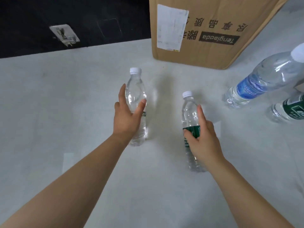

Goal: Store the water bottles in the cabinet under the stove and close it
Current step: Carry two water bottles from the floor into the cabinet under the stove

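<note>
Looking down over the pale desk [65, 112], I have both arms stretched forward. My left grip [126, 119] is spread wide around a clear bottle [135, 89] with a white cap: fingers straight along its left side, thumb across its front, not closed on it. That bottle stands upright near the middle of the desk. My right grip [204, 139] is likewise unclenched at a second bottle [189, 109], which stands upright a little to the right. The thumb lies on its green label and the fingers reach straight along its right side; whether they press the plastic I cannot tell. Further right stand a blue-labelled bottle [263, 79] and, just beside it, another green-labelled bottle [289, 109] cut off by the frame edge. A cardboard box [210, 30] sits behind them, by a dark wall [32, 22] bearing a small metal plate [65, 34].
</note>
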Available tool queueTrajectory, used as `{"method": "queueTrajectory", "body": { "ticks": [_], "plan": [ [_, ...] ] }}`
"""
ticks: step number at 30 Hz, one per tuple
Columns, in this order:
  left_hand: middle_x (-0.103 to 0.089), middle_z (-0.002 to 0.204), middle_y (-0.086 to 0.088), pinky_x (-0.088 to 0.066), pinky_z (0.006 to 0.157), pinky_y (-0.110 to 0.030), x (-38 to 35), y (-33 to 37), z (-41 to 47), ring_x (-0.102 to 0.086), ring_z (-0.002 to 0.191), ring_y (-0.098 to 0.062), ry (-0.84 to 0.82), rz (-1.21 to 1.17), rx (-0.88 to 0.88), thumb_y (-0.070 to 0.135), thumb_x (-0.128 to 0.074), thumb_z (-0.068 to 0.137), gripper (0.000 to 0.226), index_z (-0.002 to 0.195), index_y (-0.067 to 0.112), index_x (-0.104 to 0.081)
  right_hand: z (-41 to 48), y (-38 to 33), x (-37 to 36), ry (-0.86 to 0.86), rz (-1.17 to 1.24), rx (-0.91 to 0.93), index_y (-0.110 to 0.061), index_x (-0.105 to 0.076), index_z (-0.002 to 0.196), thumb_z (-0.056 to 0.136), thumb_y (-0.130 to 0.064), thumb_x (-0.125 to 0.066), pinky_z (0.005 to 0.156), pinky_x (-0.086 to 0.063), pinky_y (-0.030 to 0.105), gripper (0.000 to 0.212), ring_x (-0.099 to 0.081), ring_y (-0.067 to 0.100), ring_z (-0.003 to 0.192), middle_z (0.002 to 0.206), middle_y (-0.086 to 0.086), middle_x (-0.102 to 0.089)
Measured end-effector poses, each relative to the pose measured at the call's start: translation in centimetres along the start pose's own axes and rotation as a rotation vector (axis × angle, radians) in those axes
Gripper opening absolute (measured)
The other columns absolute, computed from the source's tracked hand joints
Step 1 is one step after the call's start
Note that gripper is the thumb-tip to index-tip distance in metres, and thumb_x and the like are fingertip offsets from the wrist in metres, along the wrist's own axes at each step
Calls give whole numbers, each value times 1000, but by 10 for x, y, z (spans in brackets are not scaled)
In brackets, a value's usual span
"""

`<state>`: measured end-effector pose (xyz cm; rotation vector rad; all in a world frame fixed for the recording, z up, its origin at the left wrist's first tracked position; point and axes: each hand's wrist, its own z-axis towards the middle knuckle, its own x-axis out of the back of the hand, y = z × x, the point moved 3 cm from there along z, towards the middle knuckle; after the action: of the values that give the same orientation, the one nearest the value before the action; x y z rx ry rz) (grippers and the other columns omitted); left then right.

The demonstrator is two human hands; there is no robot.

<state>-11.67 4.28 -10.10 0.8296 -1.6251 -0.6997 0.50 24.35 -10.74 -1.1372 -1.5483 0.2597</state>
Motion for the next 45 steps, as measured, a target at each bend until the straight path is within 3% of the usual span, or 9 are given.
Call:
{"method": "queueTrajectory", "body": {
  "ticks": [6,11,18,20,25,29,32,39,45],
  "plan": [
    [-53,120,-9,-40,80,-31,41,-17,-101,-52,91,-20,-70,93,402,58,-55,81,70,139,45,-16,-14,-38,7,-180,-43,-89,-38,1,146,90,-30,-52,72,-34,29,77,-49,29,84,122,11,-36],
    [-54,116,-6,-44,80,-34,107,61,-179,-56,94,-26,-43,82,597,61,-54,80,70,138,48,-16,-88,-111,88,-247,15,-159,-44,-4,144,87,-32,-55,72,-35,28,78,-48,21,77,111,5,-37],
    [-62,96,0,-40,66,-26,236,288,-245,-60,92,-18,10,-10,639,56,-56,82,71,141,46,-17,-203,-273,264,-348,51,-119,-52,-2,141,86,-32,-56,75,-40,31,80,-51,17,89,113,4,-48],
    [-56,78,8,-39,55,-20,279,361,-261,-58,75,-7,18,-33,632,53,-57,83,69,141,44,-20,-230,-327,318,-371,96,-92,-56,-4,139,86,-32,-56,72,-42,29,78,-55,18,88,113,0,-51],
    [-50,74,14,-43,59,-24,379,514,-308,-57,74,-6,84,-60,536,58,-54,83,67,139,47,-20,-301,-451,441,-424,185,40,-53,-8,140,88,-28,-54,63,-42,20,74,-57,12,78,114,-17,-38],
    [-42,82,30,-36,60,-19,438,582,-350,-49,75,6,205,-126,467,57,-57,82,66,138,47,-24,-343,-517,497,-450,265,130,-47,-13,142,89,-23,-55,68,-38,-2,71,-41,-31,92,133,-25,-32],
    [-40,80,31,-33,58,-14,476,600,-378,-42,70,10,254,-98,448,57,-57,81,67,138,46,-25,-368,-553,509,-443,261,183,-38,-13,145,91,-20,-53,65,-28,-12,69,-29,-43,86,123,-39,-26],
    [-57,85,6,-42,52,-26,573,562,-422,-55,69,-9,363,80,493,64,-52,79,69,138,46,-20,-409,-626,457,-453,164,349,-36,-14,145,90,-18,-55,67,-23,-14,71,-26,-18,105,127,-24,-27],
    [-59,94,1,-33,51,-26,642,506,-462,-56,83,-20,531,45,641,64,-52,78,68,136,47,-22,-441,-690,374,-654,21,549,-45,-10,142,88,-23,-56,82,-40,11,75,-41,7,119,143,-8,-33]
  ]
}}
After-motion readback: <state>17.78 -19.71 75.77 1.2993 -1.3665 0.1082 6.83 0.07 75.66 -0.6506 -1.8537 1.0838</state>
